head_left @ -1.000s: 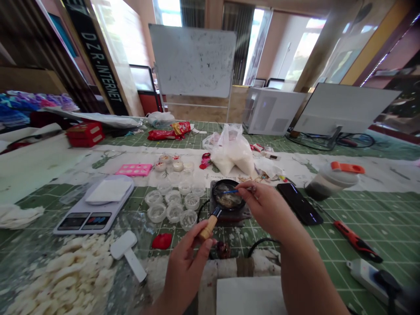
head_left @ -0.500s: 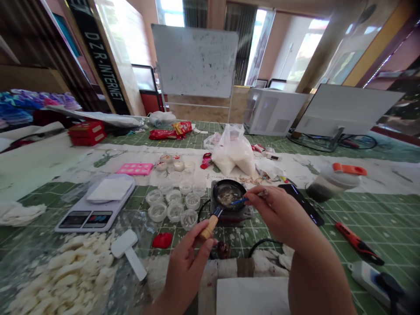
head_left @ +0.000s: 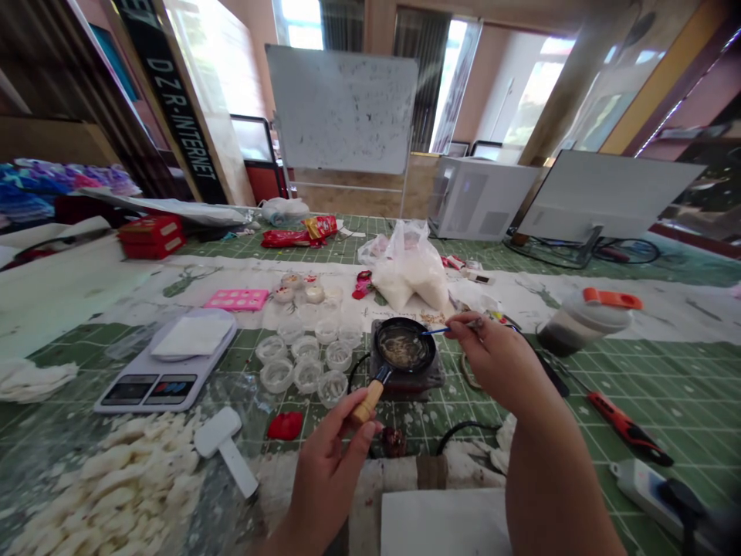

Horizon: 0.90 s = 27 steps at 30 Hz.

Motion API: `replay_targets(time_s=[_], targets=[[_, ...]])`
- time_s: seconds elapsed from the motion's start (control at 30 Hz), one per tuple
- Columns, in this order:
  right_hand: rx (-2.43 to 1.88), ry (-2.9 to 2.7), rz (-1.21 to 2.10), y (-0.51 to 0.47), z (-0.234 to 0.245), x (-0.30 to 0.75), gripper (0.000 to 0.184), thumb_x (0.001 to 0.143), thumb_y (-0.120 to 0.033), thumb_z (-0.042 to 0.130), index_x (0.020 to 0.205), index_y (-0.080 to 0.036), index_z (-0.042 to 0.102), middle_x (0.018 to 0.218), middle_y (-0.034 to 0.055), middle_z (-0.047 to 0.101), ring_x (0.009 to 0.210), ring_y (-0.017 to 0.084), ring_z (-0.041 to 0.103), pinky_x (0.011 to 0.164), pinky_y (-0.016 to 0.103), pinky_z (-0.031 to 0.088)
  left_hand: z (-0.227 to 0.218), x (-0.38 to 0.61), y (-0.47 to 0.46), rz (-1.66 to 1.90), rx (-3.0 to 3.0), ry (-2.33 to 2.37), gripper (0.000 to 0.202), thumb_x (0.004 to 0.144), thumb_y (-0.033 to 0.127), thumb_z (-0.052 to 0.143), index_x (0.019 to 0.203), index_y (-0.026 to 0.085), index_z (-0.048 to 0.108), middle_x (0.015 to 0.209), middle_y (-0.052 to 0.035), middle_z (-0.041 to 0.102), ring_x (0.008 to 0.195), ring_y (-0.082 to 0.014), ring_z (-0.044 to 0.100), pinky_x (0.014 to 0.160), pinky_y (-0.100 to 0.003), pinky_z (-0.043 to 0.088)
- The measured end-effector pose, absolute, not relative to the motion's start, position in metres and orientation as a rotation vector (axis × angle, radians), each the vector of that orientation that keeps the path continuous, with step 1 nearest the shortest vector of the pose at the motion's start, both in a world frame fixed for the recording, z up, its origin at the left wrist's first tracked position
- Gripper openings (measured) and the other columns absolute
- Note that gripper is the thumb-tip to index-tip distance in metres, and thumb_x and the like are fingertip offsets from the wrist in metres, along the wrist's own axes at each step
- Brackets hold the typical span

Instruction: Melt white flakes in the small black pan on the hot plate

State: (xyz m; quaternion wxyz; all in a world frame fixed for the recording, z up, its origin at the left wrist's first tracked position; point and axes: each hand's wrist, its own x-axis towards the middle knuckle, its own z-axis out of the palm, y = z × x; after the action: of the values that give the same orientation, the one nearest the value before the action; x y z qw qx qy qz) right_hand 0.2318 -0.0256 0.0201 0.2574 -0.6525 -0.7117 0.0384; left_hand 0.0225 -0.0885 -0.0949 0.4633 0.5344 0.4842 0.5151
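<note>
My left hand [head_left: 333, 459] is closed around the wooden handle of a small black frying pan [head_left: 404, 361]. The pan rests on a small dark square heating base [head_left: 431, 381], and a shallow, clear-looking melt with pale patches covers its bottom. Between the fingertips of my right hand [head_left: 498, 359] is a thin blue stick [head_left: 436, 331]. Its tip reaches the pan's upper right inner side; whether it touches the melt I cannot tell. Left of the pan stand several small clear cups [head_left: 306, 374], some at the back with pale filling.
A kitchen scale [head_left: 167, 363], a white scoop [head_left: 228, 448] and a heap of pale flakes [head_left: 109, 494] lie left. Behind the pan sits a plastic bag of white grains [head_left: 411, 270]. At right are a shaker bottle [head_left: 584, 324], a red-black screwdriver [head_left: 628, 425] and a power strip [head_left: 660, 494].
My right hand has moved a little up and right, taking the stick's tip from the pan's lower right area to its upper right side. My left hand keeps its hold on the handle.
</note>
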Motion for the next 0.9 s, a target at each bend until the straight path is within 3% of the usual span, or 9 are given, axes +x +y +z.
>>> replay_targets(time_s=[0.13, 0.33, 0.53, 0.67, 0.9], targets=[[-1.677, -2.032, 0.232, -0.028, 0.022, 0.233, 0.029, 0.086, -0.038, 0.037, 0.084, -0.022, 0.061, 0.075, 0.0008, 0.067, 0.073, 0.017, 0.06, 0.066, 0.027, 0.039, -0.095, 0.023, -0.089, 1.269, 1.306, 1.184, 0.039, 0.08, 0.032, 0.055, 0.116, 0.019, 0.054, 0.106, -0.0103, 0.065, 0.086, -0.017, 0.064, 0.081, -0.029, 0.051], [-1.734, -2.024, 0.118, -0.041, 0.027, 0.232, 0.027, 0.086, -0.036, 0.038, 0.08, -0.022, 0.061, 0.071, 0.0008, 0.065, 0.072, 0.017, 0.06, 0.068, 0.028, 0.039, -0.094, 0.023, -0.089, 1.273, 1.293, 1.2, 0.04, 0.079, 0.034, 0.056, 0.116, 0.018, 0.054, 0.104, -0.0098, 0.065, 0.086, -0.017, 0.064, 0.082, -0.029, 0.05], [-1.575, -2.162, 0.17, -0.041, 0.024, 0.222, 0.023, 0.088, -0.032, 0.039, 0.088, -0.023, 0.06, 0.088, 0.0008, 0.066, 0.086, 0.017, 0.058, 0.082, 0.03, 0.037, -0.094, 0.023, -0.089, 1.28, 1.298, 1.198, 0.04, 0.079, 0.033, 0.056, 0.115, 0.019, 0.055, 0.104, -0.0101, 0.065, 0.085, -0.0172, 0.064, 0.081, -0.029, 0.05], [-1.734, -2.064, 0.14, -0.035, 0.023, 0.225, 0.024, 0.087, -0.031, 0.038, 0.085, -0.021, 0.059, 0.079, 0.0019, 0.066, 0.08, 0.019, 0.06, 0.078, 0.032, 0.038, -0.096, 0.022, -0.09, 1.262, 1.285, 1.183, 0.041, 0.079, 0.034, 0.055, 0.117, 0.018, 0.054, 0.106, -0.0105, 0.064, 0.086, -0.0173, 0.063, 0.082, -0.029, 0.05], [-1.626, -2.105, 0.216, -0.036, 0.024, 0.225, 0.024, 0.087, -0.032, 0.037, 0.085, -0.022, 0.059, 0.081, 0.001, 0.066, 0.081, 0.017, 0.059, 0.076, 0.029, 0.039, -0.096, 0.023, -0.088, 1.264, 1.289, 1.177, 0.04, 0.079, 0.033, 0.056, 0.117, 0.019, 0.053, 0.107, -0.0099, 0.064, 0.087, -0.0168, 0.063, 0.083, -0.029, 0.049]])
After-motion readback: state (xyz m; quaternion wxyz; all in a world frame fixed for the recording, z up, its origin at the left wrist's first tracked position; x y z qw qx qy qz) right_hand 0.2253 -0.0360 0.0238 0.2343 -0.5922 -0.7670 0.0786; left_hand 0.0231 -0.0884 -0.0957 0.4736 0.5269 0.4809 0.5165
